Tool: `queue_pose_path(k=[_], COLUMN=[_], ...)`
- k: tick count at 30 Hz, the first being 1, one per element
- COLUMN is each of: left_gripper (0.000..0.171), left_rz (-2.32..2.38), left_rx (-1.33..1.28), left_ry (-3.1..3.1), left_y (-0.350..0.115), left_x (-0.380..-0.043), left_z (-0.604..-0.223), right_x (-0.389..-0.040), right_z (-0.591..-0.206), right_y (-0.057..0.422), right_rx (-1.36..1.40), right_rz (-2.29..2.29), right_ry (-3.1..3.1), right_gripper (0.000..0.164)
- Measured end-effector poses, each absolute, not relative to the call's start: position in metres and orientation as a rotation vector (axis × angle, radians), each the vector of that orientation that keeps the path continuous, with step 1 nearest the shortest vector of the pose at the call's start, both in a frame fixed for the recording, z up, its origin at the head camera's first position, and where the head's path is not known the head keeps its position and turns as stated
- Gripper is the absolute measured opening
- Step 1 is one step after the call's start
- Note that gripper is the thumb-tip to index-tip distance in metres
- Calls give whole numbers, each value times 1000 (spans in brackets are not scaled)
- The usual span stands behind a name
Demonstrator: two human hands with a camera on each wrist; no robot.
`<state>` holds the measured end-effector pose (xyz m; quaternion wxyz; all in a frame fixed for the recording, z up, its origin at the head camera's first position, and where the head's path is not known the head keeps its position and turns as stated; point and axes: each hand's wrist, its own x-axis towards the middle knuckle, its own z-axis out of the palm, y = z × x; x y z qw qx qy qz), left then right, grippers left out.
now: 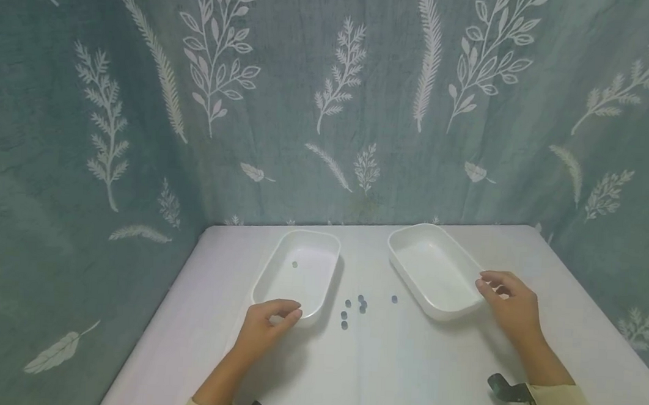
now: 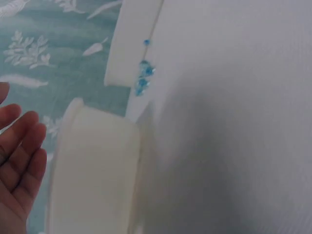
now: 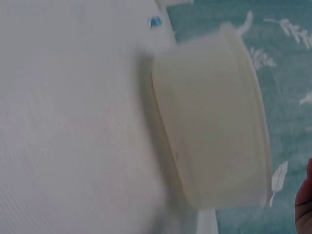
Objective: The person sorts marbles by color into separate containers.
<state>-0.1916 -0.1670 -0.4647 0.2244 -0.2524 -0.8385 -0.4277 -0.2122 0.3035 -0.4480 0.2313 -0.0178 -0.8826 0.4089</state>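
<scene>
My left hand (image 1: 267, 325) is over the near rim of a white rectangular tray (image 1: 298, 240) on the left, its fingers loosely bent. In the left wrist view a gap separates these fingers (image 2: 30, 151) from the tray wall (image 2: 95, 168). A second white tray (image 1: 437, 260) stands angled on the right. By its right rim is my right hand (image 1: 512, 307), thumb and forefinger close together; the right wrist view shows just a sliver of fingers (image 3: 304, 202), apart from the tray wall (image 3: 209, 126). One small bead (image 1: 295, 264) lies inside the left tray.
Several small blue beads (image 1: 344, 315) lie loose on the white tabletop (image 1: 398, 377) between the trays. A single bead (image 1: 394, 299) sits nearer the right tray. Green leaf-patterned cloth (image 1: 318, 104) hangs behind and at both sides of the table.
</scene>
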Motion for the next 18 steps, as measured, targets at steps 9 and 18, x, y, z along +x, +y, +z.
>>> queue_pose_path(k=[9,18], left_gripper=[15,33], left_rz=[-1301,-1189], left_rx=[-726,-948], left_ry=[-2453,-2696], left_y=[-142,-116], left_x=[-183,-181], left_z=[-462,-472], right_x=[-226,-244], right_z=[-454,-461], right_y=[325,328], right_rx=[-2,-40], right_rz=[1188,1278], right_ry=[-2496,-2808], right_gripper=[46,85])
